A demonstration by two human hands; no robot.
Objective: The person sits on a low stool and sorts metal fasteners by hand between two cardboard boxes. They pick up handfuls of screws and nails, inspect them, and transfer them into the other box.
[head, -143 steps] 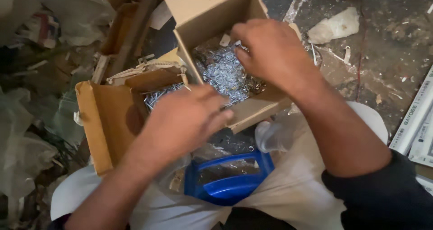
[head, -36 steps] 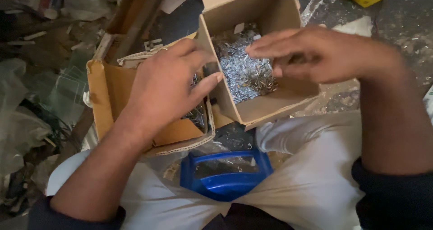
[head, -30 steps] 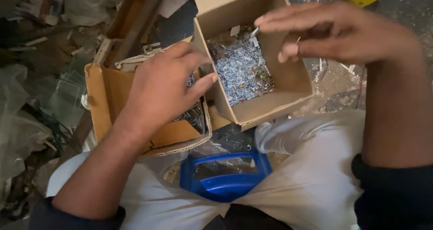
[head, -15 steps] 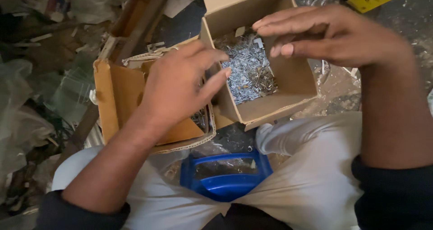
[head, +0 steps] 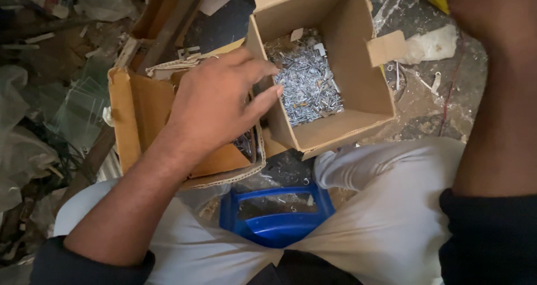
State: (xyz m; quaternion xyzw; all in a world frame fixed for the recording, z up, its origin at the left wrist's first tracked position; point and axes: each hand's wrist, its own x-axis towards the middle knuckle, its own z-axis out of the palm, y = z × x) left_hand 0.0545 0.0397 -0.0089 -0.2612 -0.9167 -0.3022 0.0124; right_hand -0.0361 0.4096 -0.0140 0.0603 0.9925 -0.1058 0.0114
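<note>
Reaching across the low orange-lined box (head: 140, 117), the left hand (head: 215, 103) is hovering with its fingers loosely spread and slightly curled, the fingertips (head: 275, 90) lying at the near wall of the taller cardboard box (head: 358, 78); it is holding nothing that can be seen. Small silvery metal screws (head: 307, 89) are lying heaped in that taller box, just beyond the fingertips. The right hand (head: 484, 11) is hanging raised at the top right, well apart from the screws, cut off by the edge, so whether it is open or closed cannot be told. A blue plastic stool (head: 277, 218) is showing between the person's white-trousered knees
</note>
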